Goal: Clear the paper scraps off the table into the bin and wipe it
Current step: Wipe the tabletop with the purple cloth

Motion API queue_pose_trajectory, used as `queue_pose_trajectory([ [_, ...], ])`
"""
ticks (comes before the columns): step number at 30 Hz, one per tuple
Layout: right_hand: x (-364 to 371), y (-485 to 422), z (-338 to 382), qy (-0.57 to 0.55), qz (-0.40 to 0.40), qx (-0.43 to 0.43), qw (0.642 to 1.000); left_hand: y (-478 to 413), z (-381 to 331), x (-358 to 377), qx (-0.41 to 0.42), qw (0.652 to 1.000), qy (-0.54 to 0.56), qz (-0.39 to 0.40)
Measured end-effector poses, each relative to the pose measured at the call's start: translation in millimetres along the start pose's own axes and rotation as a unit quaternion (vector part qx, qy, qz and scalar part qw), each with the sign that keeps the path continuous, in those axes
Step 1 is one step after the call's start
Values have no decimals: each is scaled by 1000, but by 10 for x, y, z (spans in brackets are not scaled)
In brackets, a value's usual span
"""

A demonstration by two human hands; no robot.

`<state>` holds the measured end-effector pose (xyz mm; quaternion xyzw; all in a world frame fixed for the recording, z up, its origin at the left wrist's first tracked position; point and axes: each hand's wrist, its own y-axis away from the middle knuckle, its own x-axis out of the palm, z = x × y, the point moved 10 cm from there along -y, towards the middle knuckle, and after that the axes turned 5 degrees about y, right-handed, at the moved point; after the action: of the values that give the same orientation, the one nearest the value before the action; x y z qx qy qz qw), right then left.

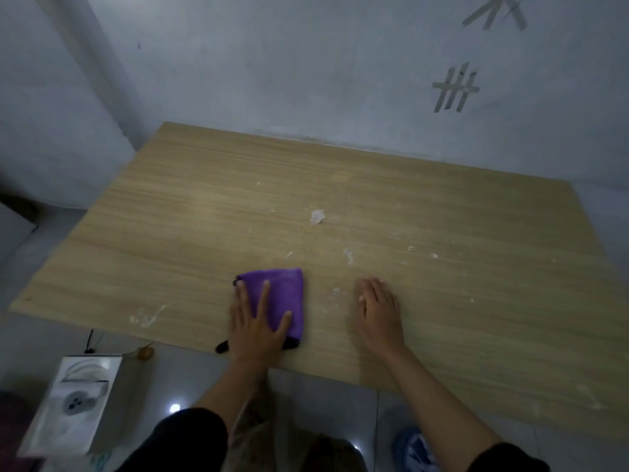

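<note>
A folded purple cloth (286, 291) with a black edge lies on the wooden table (190, 212) near its front edge. My left hand (255, 325) presses flat on the cloth, fingers spread over its left half. My right hand (377, 311) rests palm down on the bare tabletop to the right of the cloth, holding nothing. A crumpled white paper scrap (317, 216) sits in the middle of the table. Small white bits (348, 255) and smears are scattered around it and near the front left edge (146, 318). No bin is in view.
A white box (71, 400) printed with a round device stands on the floor at the lower left. The table's far edge meets a grey wall with tape marks (454, 88). A blue object (413, 447) lies on the tiled floor under my right arm.
</note>
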<state>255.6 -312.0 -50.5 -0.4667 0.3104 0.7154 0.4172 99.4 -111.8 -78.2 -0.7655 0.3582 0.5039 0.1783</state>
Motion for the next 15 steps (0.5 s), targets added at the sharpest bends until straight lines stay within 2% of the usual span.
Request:
queue_pose_trajectory([
  [3,-72,116,-106,-8,-7,5,1000,7,427,-263,-68,996,18,-49],
  [6,-188,195,-56,-47,-32,-3,998,75,377,-216,-95,995,25,-30],
  [9,-244,295,221,-126,-36,-38,991,222,-198,-63,-33,996,81,-25],
  [11,-173,395,418,-147,-26,-71,986,319,-668,77,32,983,182,2],
  [13,13,492,494,-135,1,-74,988,305,-897,118,24,943,331,26],
  [15,211,569,507,-88,7,-83,993,182,-901,0,5,918,396,-3],
])
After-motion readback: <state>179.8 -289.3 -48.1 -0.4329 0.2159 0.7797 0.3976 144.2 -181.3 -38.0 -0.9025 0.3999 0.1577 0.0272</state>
